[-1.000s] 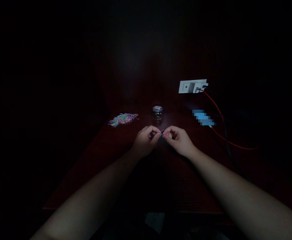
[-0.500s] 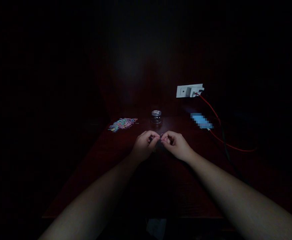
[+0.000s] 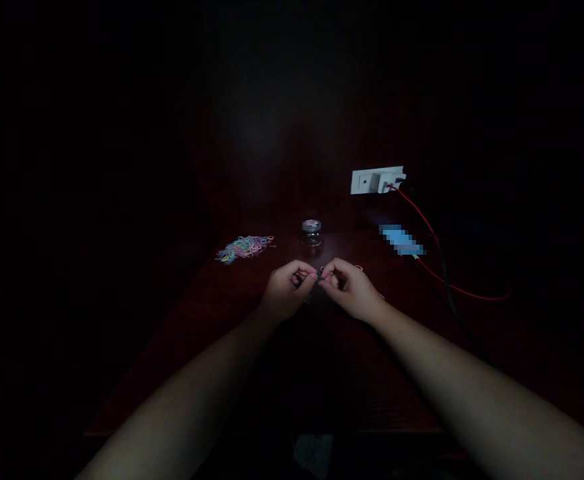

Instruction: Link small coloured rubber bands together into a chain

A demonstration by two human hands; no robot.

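My left hand (image 3: pixel 289 288) and my right hand (image 3: pixel 348 287) meet close together over the middle of the table, thumb and forefinger of each pinched. Something small and dark shows between the fingertips, too dim to make out. Beyond the hands stands a small clear jar (image 3: pixel 311 239) with a lid on top. A heap of small, colourful elastic hair bands (image 3: pixel 245 248) lies to the far left. Just behind my right hand a little pale orange band (image 3: pixel 359 267) shows in part.
A blurred-out, bright blue-lit device (image 3: pixel 401 240) lies at the right with a red cable (image 3: pixel 465 294) running from it. A white wall socket (image 3: pixel 365 181) holds a charger (image 3: pixel 385 182). A dark cable hangs down beside it. The dark red table (image 3: pixel 197 347) is dimly lit.
Both hands stay pinched together, with only small finger shifts. The orange band behind my right hand has come into sight. The whole view has shifted slightly.
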